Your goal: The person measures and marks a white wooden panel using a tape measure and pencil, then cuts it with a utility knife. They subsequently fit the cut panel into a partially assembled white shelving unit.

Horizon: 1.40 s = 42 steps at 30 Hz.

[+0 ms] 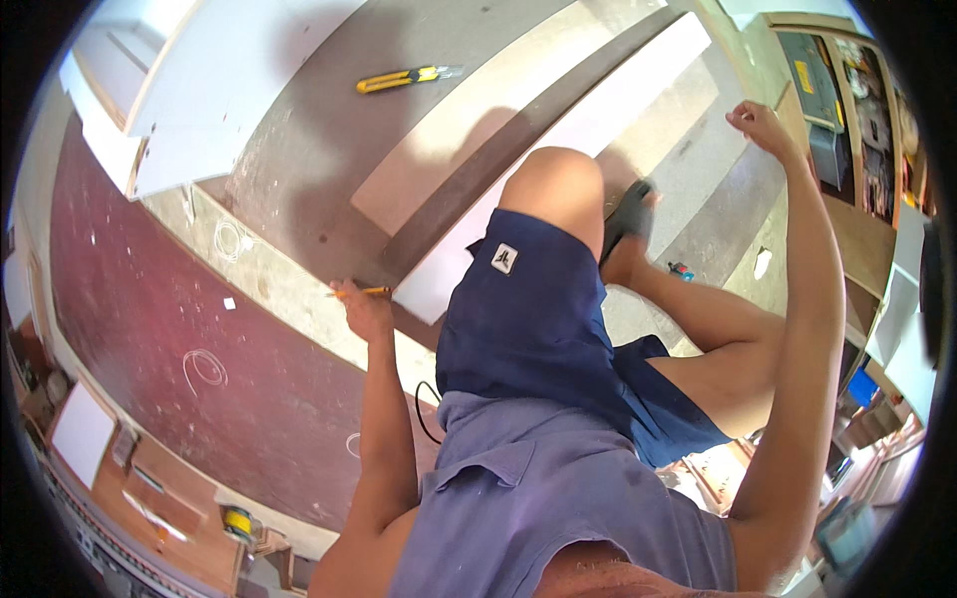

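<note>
My left hand (369,314) is closed around a yellow-orange pencil (377,291), by the near end of a long white board (439,279). The board runs away to the far right, beneath my bent knee. At the right, my right hand (763,130) is raised with its fingers curled in; whatever they hold, if anything, does not show. It is apart from the board's far end. A yellow and black utility knife (399,80) lies on the grey-brown surface beyond the board, its blade end pointing right.
White panels (214,90) form a cabinet-like piece at the upper left. A dark red floor (130,269) with loops of thin cord (205,368) lies left. An open shelf (837,110) with cases stands at the right. A small blue and red object (681,271) sits near my foot.
</note>
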Each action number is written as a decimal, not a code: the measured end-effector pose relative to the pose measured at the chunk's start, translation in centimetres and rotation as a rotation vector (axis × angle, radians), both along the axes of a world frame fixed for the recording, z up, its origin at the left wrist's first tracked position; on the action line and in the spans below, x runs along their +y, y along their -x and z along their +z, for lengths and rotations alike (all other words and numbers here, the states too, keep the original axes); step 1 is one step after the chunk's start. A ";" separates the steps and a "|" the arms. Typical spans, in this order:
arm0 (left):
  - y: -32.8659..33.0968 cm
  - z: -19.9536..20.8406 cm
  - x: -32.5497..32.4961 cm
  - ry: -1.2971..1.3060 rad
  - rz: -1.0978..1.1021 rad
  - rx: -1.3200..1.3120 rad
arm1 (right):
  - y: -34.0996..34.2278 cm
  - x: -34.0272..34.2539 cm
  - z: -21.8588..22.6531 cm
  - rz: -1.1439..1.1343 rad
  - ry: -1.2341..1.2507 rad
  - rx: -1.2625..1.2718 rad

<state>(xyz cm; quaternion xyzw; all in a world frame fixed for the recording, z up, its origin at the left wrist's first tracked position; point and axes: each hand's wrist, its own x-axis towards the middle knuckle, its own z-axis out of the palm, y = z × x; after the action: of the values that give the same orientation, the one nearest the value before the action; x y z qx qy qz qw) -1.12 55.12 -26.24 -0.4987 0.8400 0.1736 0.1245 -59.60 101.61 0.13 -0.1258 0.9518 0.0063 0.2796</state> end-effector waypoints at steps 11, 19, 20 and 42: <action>-2.3 -1.2 -1.2 0.080 -0.058 0.013 | 3.1 1.6 -13.1 -0.291 0.199 0.354; 6.9 1.4 -10.9 -0.355 0.153 0.665 | 0.9 -4.3 -28.1 -0.713 0.261 0.449; 10.2 2.9 -11.0 -0.412 -0.087 0.616 | 1.2 -5.2 -28.6 -0.797 0.283 0.453; 29.4 0.2 18.1 -0.147 -0.970 0.468 | -0.9 -9.6 -27.3 -0.914 0.436 0.490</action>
<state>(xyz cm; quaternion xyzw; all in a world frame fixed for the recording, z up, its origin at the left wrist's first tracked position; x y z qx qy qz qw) -30.48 73.19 -26.01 0.0082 0.9647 0.2610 0.0347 -58.72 92.05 -27.18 0.2497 0.9258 -0.2836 -0.0077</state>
